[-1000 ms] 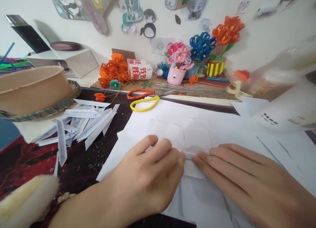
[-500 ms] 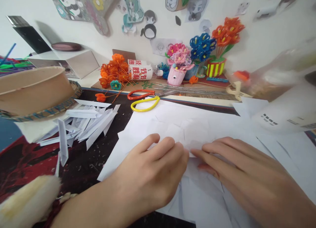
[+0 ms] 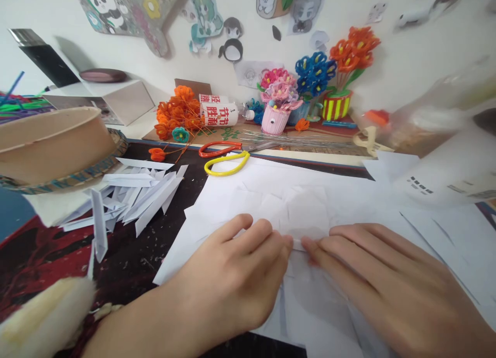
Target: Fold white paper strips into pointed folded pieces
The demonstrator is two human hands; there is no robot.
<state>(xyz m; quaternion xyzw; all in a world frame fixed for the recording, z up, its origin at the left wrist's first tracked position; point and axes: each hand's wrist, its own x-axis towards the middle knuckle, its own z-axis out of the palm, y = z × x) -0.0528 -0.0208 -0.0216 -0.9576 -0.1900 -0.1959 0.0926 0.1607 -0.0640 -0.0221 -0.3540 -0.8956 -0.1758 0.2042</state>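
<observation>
My left hand has its fingers curled at a small folded strip of white paper, which shows between the two hands. From the other side my right hand presses the strip's right end with thumb and index finger. Thin white paper pieces lie just beyond the fingertips, over larger white sheets. Scissors with one red and one yellow handle rest at the sheets' far edge. To the left is a pile of folded white paper strips.
A round tan basket stands at the left. Along the wall are orange flowers, a lying bottle, a pink pot and a striped pot. A blurred whitish container is at the right.
My fingertips have shifted slightly, and more of the folded strip shows between them. My right hand has moved a little lower. The whole view has shifted slightly.
</observation>
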